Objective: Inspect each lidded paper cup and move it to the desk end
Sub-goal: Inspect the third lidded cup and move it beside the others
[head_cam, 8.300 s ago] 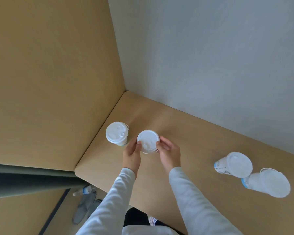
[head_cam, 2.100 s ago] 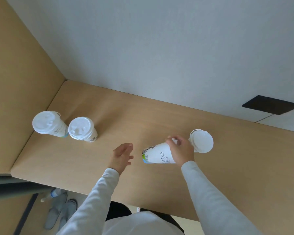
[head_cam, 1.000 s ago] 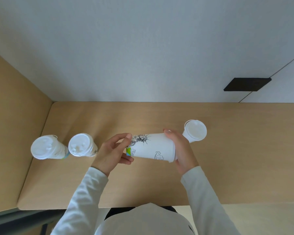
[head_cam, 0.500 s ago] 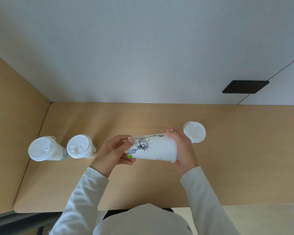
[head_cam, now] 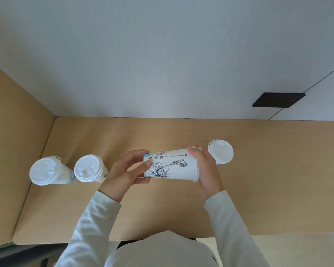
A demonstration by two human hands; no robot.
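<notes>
Presently, item one: a printed paper cup (head_cam: 174, 166), white with a Statue of Liberty line drawing, held on its side above the middle of the desk (head_cam: 268, 189), base end at 9 o'clock, lid end at 3 o'clock. The left hand (head_cam: 127, 172) pinches the base rim between thumb and fingers; the right hand (head_cam: 206, 170) is wrapped around the lid end, so the lid itself is mostly hidden.

Item two: one lidded cup (head_cam: 220, 151) standing upright just beyond the right hand, toward 2 o'clock, not yet moved.

Items three and four: two lidded cups (head_cam: 50, 173) (head_cam: 90, 168) upright, side by side, at the 9 o'clock end of the desk by the side panel.

Risk, as judged: a lid pressed sideways may pop loose; squeezing could dent the thin wall; the right wrist, swinging leftward, could clip the waiting cup.
</notes>
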